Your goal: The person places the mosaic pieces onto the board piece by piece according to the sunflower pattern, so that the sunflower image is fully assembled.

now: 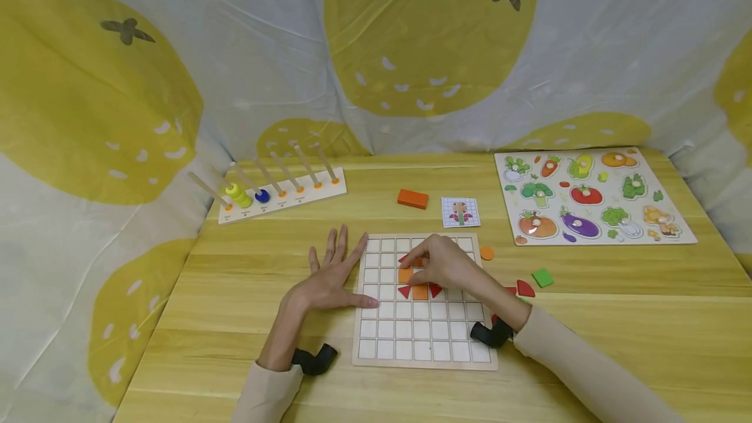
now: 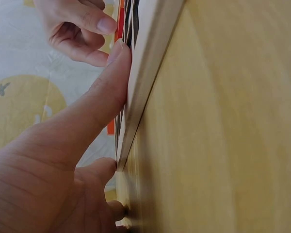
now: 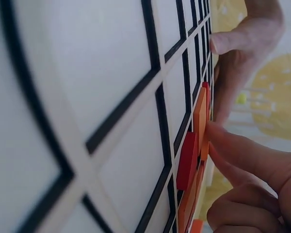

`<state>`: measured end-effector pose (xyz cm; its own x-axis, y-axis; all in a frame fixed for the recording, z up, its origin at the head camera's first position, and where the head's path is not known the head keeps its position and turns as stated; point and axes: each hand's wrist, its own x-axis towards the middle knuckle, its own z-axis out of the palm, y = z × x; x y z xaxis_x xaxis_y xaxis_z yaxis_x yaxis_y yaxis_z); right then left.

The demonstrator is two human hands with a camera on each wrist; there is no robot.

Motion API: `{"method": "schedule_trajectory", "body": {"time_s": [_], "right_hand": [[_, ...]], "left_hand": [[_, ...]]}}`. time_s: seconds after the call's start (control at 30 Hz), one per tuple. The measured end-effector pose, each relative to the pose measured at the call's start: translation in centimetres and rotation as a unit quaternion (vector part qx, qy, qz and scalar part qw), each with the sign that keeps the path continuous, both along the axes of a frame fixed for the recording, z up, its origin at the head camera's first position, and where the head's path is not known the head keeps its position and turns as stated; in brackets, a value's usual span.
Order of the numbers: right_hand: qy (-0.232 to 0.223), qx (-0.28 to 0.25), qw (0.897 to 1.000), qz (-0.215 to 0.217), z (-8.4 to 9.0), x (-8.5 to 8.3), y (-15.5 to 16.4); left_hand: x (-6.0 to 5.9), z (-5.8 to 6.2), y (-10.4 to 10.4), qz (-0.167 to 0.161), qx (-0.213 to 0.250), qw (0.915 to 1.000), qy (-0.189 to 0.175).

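Observation:
A wooden grid board (image 1: 367,358) with white square cells lies in front of me. My left hand (image 1: 331,282) rests at its left side, fingers spread, the thumb over the edge onto the board and the index fingertip at the upper left corner. Over the middle of the board, my right hand (image 1: 443,263) pinches an orange square tile (image 1: 405,276) between thumb and index finger. Around it sit another orange square tile (image 1: 420,292) and red triangle tiles (image 1: 404,292), (image 3: 186,162) on the cells. The right hand partly hides the tiles beneath it.
A pattern card (image 1: 461,213) and an orange block (image 1: 413,199) lie behind the board. Right of it are an orange disc (image 1: 487,253), a green square (image 1: 543,277) and red pieces (image 1: 525,288). Further back stand a peg counter (image 1: 282,198) and a vegetable puzzle (image 1: 599,194).

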<state>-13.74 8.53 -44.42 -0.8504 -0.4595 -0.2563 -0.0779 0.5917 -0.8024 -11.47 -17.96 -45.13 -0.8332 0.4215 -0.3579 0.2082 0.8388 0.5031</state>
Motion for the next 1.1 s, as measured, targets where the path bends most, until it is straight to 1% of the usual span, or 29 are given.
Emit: {"method": "schedule_trajectory", "body": {"time_s": [0.17, 0.33, 0.43, 0.6, 0.67, 0.77, 0.9, 1.0, 1.1], "right_hand": [[0.016, 0.008, 1.000, -0.003, -0.2, -0.1, -0.3], [0.010, 0.004, 1.000, -0.012, -0.4, -0.2, -0.4], [0.007, -0.007, 1.000, -0.009, -0.4, -0.2, -0.4], [0.007, -0.040, 0.999, 0.011, -0.1, -0.3, 0.4], [0.013, -0.048, 0.999, 0.009, 0.2, -0.2, 1.2], [0.020, -0.049, 0.999, -0.014, 0.4, -0.1, 3.0], [0.028, -0.029, 0.998, -0.050, 0.4, 0.2, 6.3], [0.041, -0.011, 0.997, -0.069, 0.1, 0.4, 8.8], [0.041, -0.001, 0.995, -0.086, -0.1, 0.6, 11.0]], "left_hand": [[0.0, -0.2, -0.1, 0.000, 0.010, 0.9999, 0.003], [-0.1, -0.3, -0.2, -0.002, 0.011, 0.9999, 0.005], [-0.1, -0.2, -0.2, -0.003, 0.012, 0.9999, 0.003], [-0.1, -0.3, -0.1, -0.001, 0.010, 0.9999, 0.002], [-0.1, -0.2, -0.1, -0.001, 0.003, 1.0000, 0.003], [-0.1, -0.1, 0.0, -0.002, 0.000, 1.0000, 0.000], [-0.1, -0.1, 0.0, -0.002, 0.004, 1.0000, 0.001], [-0.1, -0.1, -0.1, -0.003, 0.007, 1.0000, 0.001], [-0.1, 0.0, -0.1, -0.003, 0.007, 1.0000, 0.001]]}}
